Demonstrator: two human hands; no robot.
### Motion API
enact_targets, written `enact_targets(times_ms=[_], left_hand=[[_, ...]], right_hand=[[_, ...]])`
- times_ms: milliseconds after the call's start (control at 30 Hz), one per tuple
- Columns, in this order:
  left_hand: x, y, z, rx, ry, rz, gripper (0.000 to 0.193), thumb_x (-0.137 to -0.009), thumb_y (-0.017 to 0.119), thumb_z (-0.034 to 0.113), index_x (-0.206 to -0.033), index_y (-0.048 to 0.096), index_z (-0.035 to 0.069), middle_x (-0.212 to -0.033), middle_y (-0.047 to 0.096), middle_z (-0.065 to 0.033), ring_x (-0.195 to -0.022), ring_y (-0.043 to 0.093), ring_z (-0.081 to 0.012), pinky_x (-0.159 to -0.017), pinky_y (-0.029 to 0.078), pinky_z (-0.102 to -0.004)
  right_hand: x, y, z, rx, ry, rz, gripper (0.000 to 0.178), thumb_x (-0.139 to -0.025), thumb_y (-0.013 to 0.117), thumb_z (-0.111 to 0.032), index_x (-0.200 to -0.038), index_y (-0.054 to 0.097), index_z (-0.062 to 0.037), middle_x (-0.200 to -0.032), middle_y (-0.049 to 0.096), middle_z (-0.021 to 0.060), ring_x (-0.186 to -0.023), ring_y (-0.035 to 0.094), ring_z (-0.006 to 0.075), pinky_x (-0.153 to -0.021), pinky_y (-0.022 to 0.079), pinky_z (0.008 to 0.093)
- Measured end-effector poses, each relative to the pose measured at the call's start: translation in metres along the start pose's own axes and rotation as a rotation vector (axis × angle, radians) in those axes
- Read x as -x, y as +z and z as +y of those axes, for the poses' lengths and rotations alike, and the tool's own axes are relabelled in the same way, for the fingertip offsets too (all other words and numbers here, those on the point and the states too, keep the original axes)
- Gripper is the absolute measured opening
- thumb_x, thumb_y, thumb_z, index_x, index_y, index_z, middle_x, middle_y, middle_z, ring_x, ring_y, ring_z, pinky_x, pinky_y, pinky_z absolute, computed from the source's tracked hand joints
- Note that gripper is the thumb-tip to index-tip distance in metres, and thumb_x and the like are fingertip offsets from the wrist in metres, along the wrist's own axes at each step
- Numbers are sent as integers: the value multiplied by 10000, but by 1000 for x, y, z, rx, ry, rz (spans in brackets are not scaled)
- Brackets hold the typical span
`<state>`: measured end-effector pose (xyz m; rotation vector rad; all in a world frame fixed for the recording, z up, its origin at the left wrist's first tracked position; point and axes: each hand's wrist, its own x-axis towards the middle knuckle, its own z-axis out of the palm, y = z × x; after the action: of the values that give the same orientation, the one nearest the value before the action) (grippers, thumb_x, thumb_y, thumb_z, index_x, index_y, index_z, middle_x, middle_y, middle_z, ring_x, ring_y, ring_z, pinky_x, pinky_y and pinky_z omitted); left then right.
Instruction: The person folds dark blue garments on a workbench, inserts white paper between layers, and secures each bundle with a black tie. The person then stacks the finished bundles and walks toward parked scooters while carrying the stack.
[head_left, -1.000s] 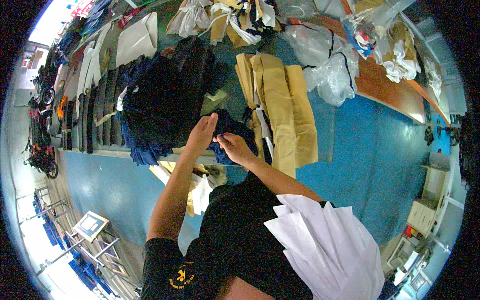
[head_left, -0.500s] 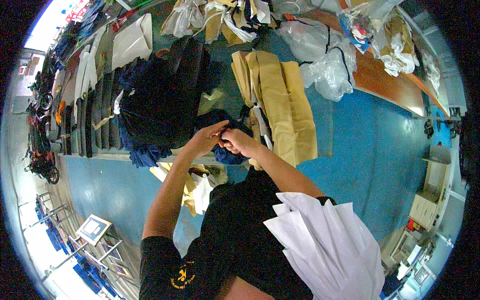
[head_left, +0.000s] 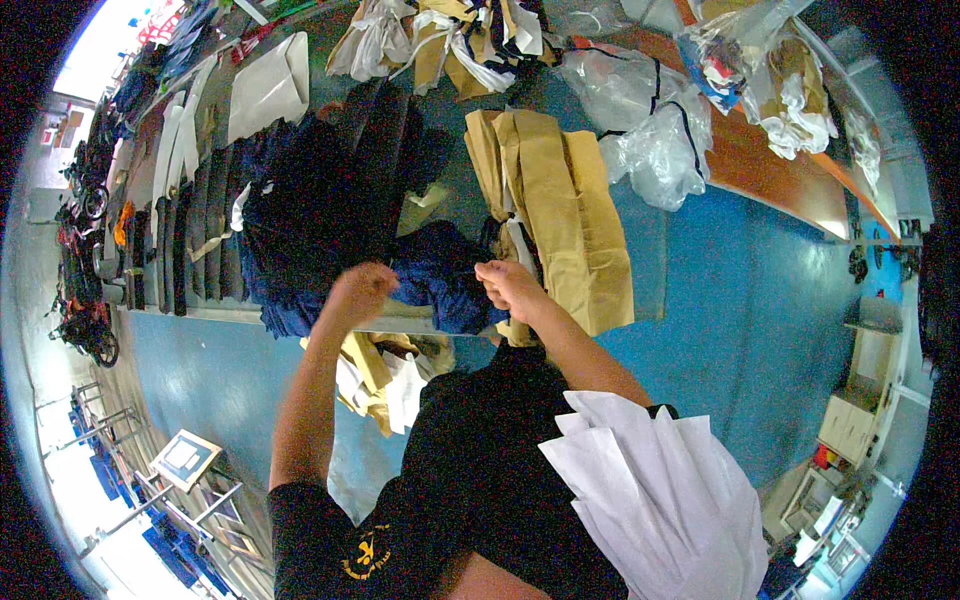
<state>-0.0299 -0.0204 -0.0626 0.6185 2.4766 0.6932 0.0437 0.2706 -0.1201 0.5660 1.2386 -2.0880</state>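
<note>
My left hand (head_left: pixel 362 294) is curled closed at the right edge of a large dark navy cloth pile (head_left: pixel 310 215), slightly smeared by motion. Pinched shut, my right hand (head_left: pixel 512 288) hovers over the right side of a smaller navy cloth bundle (head_left: pixel 435 272). Whatever either hand grips is too small or hidden to make out. The bundle lies between the two hands at the table's near edge. Just beyond my right hand are folded brown paper sheets (head_left: pixel 570 220), with a strip of white and dark material along their left side.
Dark flat strips (head_left: pixel 215 225) and a pale sheet (head_left: pixel 270 88) lie at left. Clear plastic bags (head_left: pixel 655 140) rest at far right near an orange-brown board (head_left: pixel 780 190). Paper and white cloth scraps (head_left: pixel 385 375) sit below the table edge. White sheets (head_left: pixel 660 490) hang by my right arm.
My hands were together over the small navy bundle; now they are apart, the left moved left and nearer, the right slightly right. More of the bundle shows between them.
</note>
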Motion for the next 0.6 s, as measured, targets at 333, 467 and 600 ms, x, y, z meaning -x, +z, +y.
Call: enact_targets(times_ms=[333,467,600], left_hand=[[-41,34,70,1132,-117,206,201,-948,547,188,-956,626,3,-783,613,-31,-695,580,-125,-621,487,-283],[-35,66,53,496,111,357,219,-858,624,88,-1066,615,18,-874,631,-55,-748,604,-153,-650,506,-312],[-45,126,-2,616,153,326,264,-810,639,169,-1070,665,128,-915,680,-101,-793,652,-266,-700,524,-360]], right_hand=[[-21,43,10,840,-801,128,222,-912,584,-238,-846,620,-29,-767,603,154,-721,597,354,-643,464,423],[-29,30,13,878,-881,240,189,-916,580,-183,-873,593,1,-813,572,152,-730,563,288,-668,436,369],[-47,24,38,861,-690,199,259,-925,571,-200,-759,506,-11,-713,489,51,-596,508,132,-557,416,297]])
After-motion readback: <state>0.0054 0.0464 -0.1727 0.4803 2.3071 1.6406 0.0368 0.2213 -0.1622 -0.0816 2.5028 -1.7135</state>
